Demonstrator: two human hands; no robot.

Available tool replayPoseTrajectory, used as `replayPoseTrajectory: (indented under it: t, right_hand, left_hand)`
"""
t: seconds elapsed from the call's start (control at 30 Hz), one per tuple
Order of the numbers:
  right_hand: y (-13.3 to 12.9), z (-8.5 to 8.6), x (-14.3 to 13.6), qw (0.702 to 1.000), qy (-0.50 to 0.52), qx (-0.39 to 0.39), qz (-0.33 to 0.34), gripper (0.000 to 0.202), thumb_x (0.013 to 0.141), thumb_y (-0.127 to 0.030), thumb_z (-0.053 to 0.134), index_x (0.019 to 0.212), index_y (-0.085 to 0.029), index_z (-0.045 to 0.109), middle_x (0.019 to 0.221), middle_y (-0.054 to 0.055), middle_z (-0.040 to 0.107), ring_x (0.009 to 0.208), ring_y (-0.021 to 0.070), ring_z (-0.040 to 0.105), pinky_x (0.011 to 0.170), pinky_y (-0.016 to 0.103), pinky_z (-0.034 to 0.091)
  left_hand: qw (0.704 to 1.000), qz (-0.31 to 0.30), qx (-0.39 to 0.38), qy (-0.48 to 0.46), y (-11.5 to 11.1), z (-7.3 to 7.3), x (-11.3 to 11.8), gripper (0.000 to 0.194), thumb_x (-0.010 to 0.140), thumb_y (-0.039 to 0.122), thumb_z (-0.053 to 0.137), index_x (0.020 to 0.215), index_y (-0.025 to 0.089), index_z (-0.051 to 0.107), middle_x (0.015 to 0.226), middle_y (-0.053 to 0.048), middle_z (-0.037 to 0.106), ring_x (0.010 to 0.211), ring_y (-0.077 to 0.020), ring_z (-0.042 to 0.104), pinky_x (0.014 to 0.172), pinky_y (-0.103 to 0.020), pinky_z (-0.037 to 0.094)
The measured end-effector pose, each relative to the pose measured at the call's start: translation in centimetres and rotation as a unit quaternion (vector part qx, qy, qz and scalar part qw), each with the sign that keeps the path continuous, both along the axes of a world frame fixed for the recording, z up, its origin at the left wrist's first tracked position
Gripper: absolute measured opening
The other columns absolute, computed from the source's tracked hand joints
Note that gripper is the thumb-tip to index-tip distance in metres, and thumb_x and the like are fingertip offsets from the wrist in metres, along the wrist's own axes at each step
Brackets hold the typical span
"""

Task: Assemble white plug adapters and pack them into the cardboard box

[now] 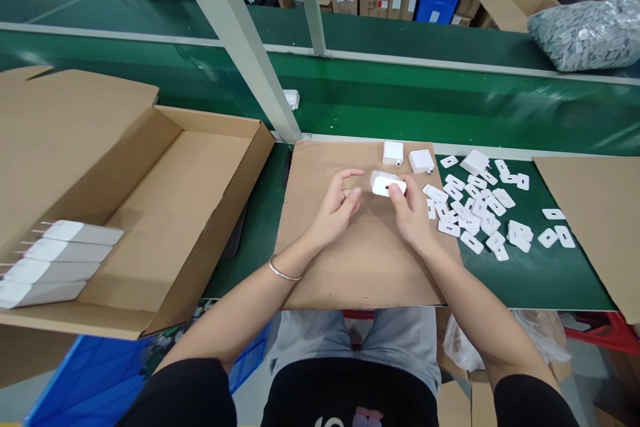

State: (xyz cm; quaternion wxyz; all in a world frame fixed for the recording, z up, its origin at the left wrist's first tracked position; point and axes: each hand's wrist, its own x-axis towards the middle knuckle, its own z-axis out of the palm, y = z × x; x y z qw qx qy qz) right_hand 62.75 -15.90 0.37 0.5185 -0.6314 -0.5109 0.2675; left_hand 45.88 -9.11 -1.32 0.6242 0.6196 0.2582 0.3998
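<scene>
My right hand (411,210) grips a white power adapter (384,180) between thumb and fingers, its end face with a small slot turned toward me. My left hand (340,205) is held a little to the left of it, fingers apart and holding nothing. Just beyond my hands, two more white adapters (393,153) lie on the cardboard sheet (360,267). Many small white slotted plates (470,241) are scattered on the green table to the right, with another white adapter (475,162) among them.
On the left stands an open cardboard box (200,240) with several white adapters (70,252) in a row. A pale metal post (250,47) rises behind the sheet. Another cardboard piece (600,213) lies at right. A bulging clear bag (590,33) rests on the far ledge.
</scene>
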Motion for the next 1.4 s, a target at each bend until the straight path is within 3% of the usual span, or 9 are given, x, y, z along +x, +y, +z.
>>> replayPoseTrajectory:
  t: [0.17, 0.33, 0.57, 0.73, 0.9, 1.0, 1.13, 1.3, 1.4]
  right_hand:
    - [0.0, 0.0, 0.0, 1.0, -0.008, -0.001, 0.008, 0.036, 0.096, -0.057, 0.055, 0.09, -0.022, 0.054, 0.081, -0.002, 0.055, 0.075, 0.0152, 0.049, 0.07, 0.03, 0.037]
    - [0.0, 0.1, 0.0, 0.998, -0.043, -0.015, 0.048, 0.035, 0.094, -0.057, 0.059, 0.093, -0.022, 0.053, 0.085, -0.001, 0.06, 0.077, 0.0157, 0.052, 0.072, 0.03, 0.039]
    - [0.0, 0.1, 0.4, 0.993, -0.046, -0.013, 0.104, 0.031, 0.101, -0.053, 0.048, 0.095, -0.023, 0.052, 0.088, 0.0, 0.06, 0.081, 0.0171, 0.053, 0.074, 0.031, 0.041]
    - [0.2, -0.1, 1.3, 0.986, -0.104, 0.024, 0.126, 0.029, 0.1, -0.051, 0.054, 0.106, -0.022, 0.055, 0.097, 0.003, 0.061, 0.086, 0.019, 0.054, 0.077, 0.033, 0.043]
    - [0.7, -0.4, 1.7, 0.957, -0.226, 0.065, 0.169, 0.046, 0.097, -0.05, 0.063, 0.131, -0.022, 0.052, 0.112, 0.01, 0.063, 0.095, 0.025, 0.058, 0.088, 0.042, 0.046]
    - [0.9, -0.5, 1.6, 0.95, -0.235, 0.053, 0.197, 0.047, 0.099, -0.05, 0.059, 0.137, -0.023, 0.051, 0.118, 0.011, 0.062, 0.105, 0.0276, 0.06, 0.093, 0.044, 0.048]
    - [0.6, 0.2, 1.9, 0.946, -0.261, 0.009, 0.19, 0.053, 0.098, -0.053, 0.059, 0.142, -0.025, 0.051, 0.129, 0.012, 0.056, 0.116, 0.0282, 0.059, 0.101, 0.044, 0.048]
    - [0.0, 1.2, 4.4, 0.911, -0.401, -0.033, 0.088, 0.066, 0.094, -0.063, 0.058, 0.146, -0.023, 0.052, 0.134, 0.016, 0.056, 0.127, 0.0362, 0.051, 0.109, 0.052, 0.04]
    - [-0.1, 0.8, 6.5, 0.881, -0.454, -0.13, -0.033, 0.055, 0.099, -0.053, 0.051, 0.136, -0.014, 0.059, 0.126, 0.022, 0.059, 0.12, 0.0402, 0.053, 0.1, 0.053, 0.042]
  left_hand:
    - [1.0, -0.012, 0.012, -0.015, 0.1, -0.2, 0.0, 0.044, 0.103, 0.054, 0.048, 0.131, 0.021, 0.046, 0.055, 0.008, 0.046, 0.05, -0.0117, 0.038, 0.054, -0.025, 0.032]
    - [0.997, -0.069, 0.022, -0.027, 0.0, -0.4, 0.2, 0.057, 0.097, 0.062, 0.055, 0.135, 0.021, 0.042, 0.092, -0.005, 0.066, 0.076, -0.0149, 0.058, 0.074, -0.031, 0.049]
    - [0.997, -0.036, 0.061, 0.005, 0.1, -0.5, 0.0, 0.047, 0.099, 0.053, 0.059, 0.132, 0.022, 0.047, 0.115, -0.01, 0.064, 0.089, -0.016, 0.061, 0.081, -0.031, 0.053]
    - [0.998, -0.034, 0.054, -0.026, 0.7, -0.8, -0.3, 0.052, 0.093, 0.052, 0.067, 0.133, 0.023, 0.05, 0.128, -0.012, 0.063, 0.115, -0.0236, 0.061, 0.092, -0.033, 0.052]
    - [0.984, -0.06, -0.143, -0.089, 1.5, -1.2, 0.1, 0.063, 0.092, 0.067, 0.057, 0.137, 0.024, 0.051, 0.129, -0.011, 0.066, 0.121, -0.0284, 0.063, 0.103, -0.042, 0.05]
    - [0.945, -0.117, -0.283, -0.118, 1.8, -1.2, 0.5, 0.05, 0.095, 0.053, 0.057, 0.131, 0.019, 0.056, 0.124, -0.012, 0.07, 0.117, -0.0295, 0.068, 0.102, -0.045, 0.053]
    - [0.933, -0.116, -0.32, -0.119, 1.8, -1.4, 0.4, 0.034, 0.088, 0.031, 0.067, 0.117, 0.012, 0.065, 0.116, -0.016, 0.074, 0.105, -0.0265, 0.073, 0.09, -0.036, 0.059]
    - [0.91, -0.025, -0.387, -0.15, 1.9, -1.3, 0.2, 0.018, 0.089, 0.027, 0.064, 0.099, 0.013, 0.066, 0.1, -0.013, 0.075, 0.072, -0.0136, 0.069, 0.062, -0.023, 0.055]
    - [0.873, -0.017, -0.442, -0.206, 1.9, -0.1, 0.1, 0.015, 0.086, 0.022, 0.056, 0.095, 0.014, 0.064, 0.101, -0.015, 0.074, 0.083, -0.0181, 0.072, 0.074, -0.03, 0.06]
